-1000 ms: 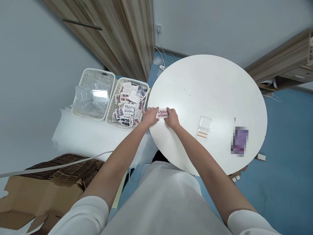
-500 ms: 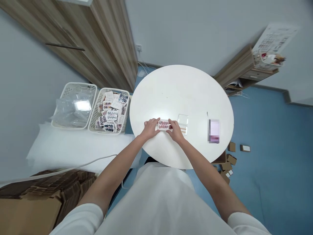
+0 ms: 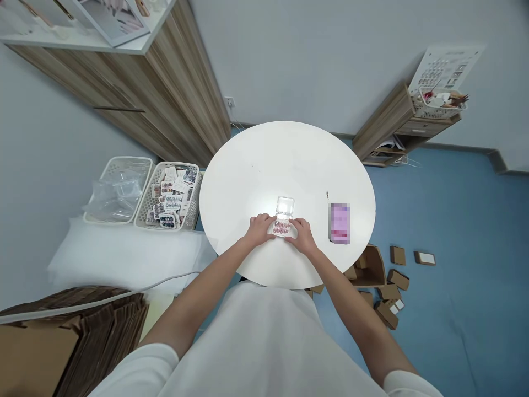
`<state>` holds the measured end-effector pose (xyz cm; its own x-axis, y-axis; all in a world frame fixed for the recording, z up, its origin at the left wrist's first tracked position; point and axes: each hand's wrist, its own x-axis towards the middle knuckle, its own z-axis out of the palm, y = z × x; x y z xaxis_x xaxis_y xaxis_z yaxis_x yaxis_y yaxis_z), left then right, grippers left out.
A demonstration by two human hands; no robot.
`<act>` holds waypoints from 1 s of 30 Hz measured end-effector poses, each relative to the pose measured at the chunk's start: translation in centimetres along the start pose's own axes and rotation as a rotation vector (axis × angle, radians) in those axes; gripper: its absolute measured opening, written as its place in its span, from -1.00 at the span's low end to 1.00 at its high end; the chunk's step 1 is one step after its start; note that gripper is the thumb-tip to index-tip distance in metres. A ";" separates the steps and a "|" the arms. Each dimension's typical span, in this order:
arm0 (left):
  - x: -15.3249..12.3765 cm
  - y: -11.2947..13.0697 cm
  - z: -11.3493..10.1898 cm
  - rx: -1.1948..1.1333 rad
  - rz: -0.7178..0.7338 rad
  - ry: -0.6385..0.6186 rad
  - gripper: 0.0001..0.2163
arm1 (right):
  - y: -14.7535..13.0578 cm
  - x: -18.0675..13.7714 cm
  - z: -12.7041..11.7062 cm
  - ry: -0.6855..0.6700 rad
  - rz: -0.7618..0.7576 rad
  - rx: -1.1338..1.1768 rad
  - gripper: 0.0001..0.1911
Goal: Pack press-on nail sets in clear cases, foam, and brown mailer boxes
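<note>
Both hands are now working nearer the tabletop's (image 3: 289,160) front edge than half a second ago, and the clear plastic case (image 3: 285,206) is lying just beyond the press-on nail card (image 3: 281,227) rather than off to its right. The left hand (image 3: 261,227) and right hand (image 3: 303,234) are each pinching one end of the card on the tabletop. A light, level grip would probably be keeping it square to the case.
</note>
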<state>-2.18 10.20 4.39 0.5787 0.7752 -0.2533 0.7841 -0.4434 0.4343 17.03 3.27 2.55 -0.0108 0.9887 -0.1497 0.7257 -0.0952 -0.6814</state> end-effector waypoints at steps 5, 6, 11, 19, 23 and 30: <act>1.5 0.5 0.3 0.104 -0.025 -0.021 -0.42 | 1.2 1.3 0.1 -0.018 0.028 -0.081 -0.35; 1.8 0.5 0.3 0.120 -0.032 -0.028 -0.42 | 1.4 1.6 0.2 -0.030 0.031 -0.094 -0.35; 2.8 0.4 0.6 0.143 -0.057 -0.058 -0.42 | 2.0 2.8 0.4 -0.071 0.046 -0.128 -0.33; 3.4 -0.4 1.2 0.089 -0.047 -0.060 -0.41 | 2.6 3.3 0.7 -0.069 0.042 -0.129 -0.34; 3.3 -0.7 1.4 0.060 -0.053 -0.065 -0.40 | 2.6 3.3 0.7 -0.072 0.040 -0.130 -0.34; 3.3 -1.2 1.6 0.052 -0.025 -0.081 -0.39 | 2.5 3.2 0.6 -0.071 0.050 -0.128 -0.33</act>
<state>-0.82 12.58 1.66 0.5733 0.7483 -0.3337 0.8079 -0.4485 0.3824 18.40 6.15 -0.09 -0.0179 0.9719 -0.2345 0.8085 -0.1239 -0.5753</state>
